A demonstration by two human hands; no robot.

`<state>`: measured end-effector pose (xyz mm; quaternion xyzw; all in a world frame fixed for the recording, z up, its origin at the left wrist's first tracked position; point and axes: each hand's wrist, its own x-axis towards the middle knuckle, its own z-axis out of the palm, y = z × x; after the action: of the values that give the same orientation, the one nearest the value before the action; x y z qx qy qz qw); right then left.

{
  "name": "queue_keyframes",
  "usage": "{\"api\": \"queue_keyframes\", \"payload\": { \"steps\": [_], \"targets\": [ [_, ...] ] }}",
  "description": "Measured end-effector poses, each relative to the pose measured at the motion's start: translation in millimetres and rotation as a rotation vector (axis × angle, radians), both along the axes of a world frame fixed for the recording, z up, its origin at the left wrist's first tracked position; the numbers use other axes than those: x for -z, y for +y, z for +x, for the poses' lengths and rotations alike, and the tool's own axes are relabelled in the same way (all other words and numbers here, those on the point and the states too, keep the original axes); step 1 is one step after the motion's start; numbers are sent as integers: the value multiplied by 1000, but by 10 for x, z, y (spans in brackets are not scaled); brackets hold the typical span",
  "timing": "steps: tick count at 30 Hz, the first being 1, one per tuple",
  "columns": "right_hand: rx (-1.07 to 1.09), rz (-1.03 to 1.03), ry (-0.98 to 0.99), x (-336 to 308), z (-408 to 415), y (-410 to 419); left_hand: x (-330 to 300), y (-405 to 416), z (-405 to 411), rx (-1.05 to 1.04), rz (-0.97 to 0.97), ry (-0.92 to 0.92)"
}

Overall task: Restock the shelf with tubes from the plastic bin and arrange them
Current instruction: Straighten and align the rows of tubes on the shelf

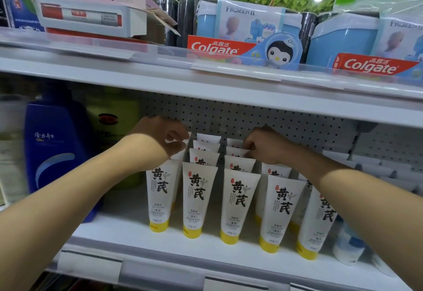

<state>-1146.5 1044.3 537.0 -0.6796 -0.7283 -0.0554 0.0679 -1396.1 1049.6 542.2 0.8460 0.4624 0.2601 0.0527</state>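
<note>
Well along, we judge: 5 rows of tubes stand cap-down on the shelf, our left hand and right hand each pinching a rear tube top to straighten it; bin out of view.

Two bare forearms entering from the lower corners, no sleeves, watch, bracelet or rings visible; bare left hand and bare right hand, ungloved, nails too blurred to judge
</note>
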Motion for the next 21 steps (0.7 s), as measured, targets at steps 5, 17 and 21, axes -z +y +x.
{"api": "queue_keyframes", "payload": {
  "steps": [5, 17, 21],
  "targets": [
    [15, -35, -11, -17, -12, -3, 1, 4, -45, -15, 1, -16],
    [-86, 131, 135, -182, -347, -434, -73, -105, -334, -127, -24, 2],
    [-34, 173, 193, -176, -549, -603, 52, -165, -519, -105, -120, -195]
  ]
}}
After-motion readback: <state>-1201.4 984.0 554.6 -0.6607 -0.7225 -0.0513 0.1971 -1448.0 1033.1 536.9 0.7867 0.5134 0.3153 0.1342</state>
